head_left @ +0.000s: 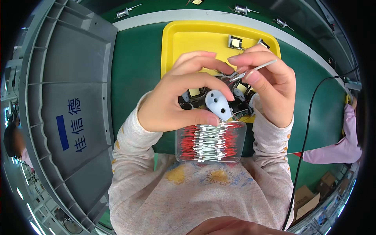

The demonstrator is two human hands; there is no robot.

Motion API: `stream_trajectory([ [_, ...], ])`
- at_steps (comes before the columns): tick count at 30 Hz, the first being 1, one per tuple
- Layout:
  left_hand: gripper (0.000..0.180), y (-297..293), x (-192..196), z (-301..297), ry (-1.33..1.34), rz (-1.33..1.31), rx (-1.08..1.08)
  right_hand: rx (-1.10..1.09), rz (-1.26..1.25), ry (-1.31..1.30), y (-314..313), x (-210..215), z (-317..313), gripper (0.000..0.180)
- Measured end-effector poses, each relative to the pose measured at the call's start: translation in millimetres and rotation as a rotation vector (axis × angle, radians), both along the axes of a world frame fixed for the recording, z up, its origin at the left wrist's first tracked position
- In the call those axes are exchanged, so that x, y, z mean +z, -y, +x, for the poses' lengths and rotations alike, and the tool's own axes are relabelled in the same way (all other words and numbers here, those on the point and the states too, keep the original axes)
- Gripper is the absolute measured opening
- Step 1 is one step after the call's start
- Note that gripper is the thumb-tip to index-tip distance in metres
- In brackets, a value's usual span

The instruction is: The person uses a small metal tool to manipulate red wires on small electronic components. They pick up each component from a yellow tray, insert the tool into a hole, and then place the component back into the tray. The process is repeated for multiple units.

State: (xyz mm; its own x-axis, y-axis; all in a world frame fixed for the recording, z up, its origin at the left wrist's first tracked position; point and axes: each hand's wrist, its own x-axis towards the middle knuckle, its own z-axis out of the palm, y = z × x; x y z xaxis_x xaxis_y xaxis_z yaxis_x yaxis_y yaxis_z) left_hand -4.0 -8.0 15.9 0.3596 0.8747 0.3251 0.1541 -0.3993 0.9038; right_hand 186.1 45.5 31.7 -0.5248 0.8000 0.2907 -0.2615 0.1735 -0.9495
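Observation:
My left hand [184,94] is curled around a pale blue plastic housing [217,105] with two dark holes, gripping it between thumb and fingers. To its right, my right hand [270,78] pinches a thin pale stick-like piece [263,67] with a metallic-looking lower end. That end is close to my left fingertips; whether it touches the housing I cannot tell. Both hands are above the near part of a yellow tray [169,43]. Just below the housing, a clear plastic box [178,156] holds many thin red-and-white wire pieces [209,143].
Small black parts with pale yellow blocks [235,42] lie in the tray. A large grey crate [74,51] stands on its side at the left. Small motors [241,9] lie beyond the white strip. A black cable [311,102] runs down the right. Another person's pink sleeve [333,150] is at the right.

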Motion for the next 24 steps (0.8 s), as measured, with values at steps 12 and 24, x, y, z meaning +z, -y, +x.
stream_trajectory([
  [12, 0.039, 2, 1, 0, 0.083, -0.091, -0.042, 0.033, 0.049, 0.044, -4, 0, 9, 0.014],
  [24, 0.038, 18, -4, 17, 0.358, -0.058, 0.340, -0.281, 0.904, 0.079, 12, 4, 16, 0.023],
])
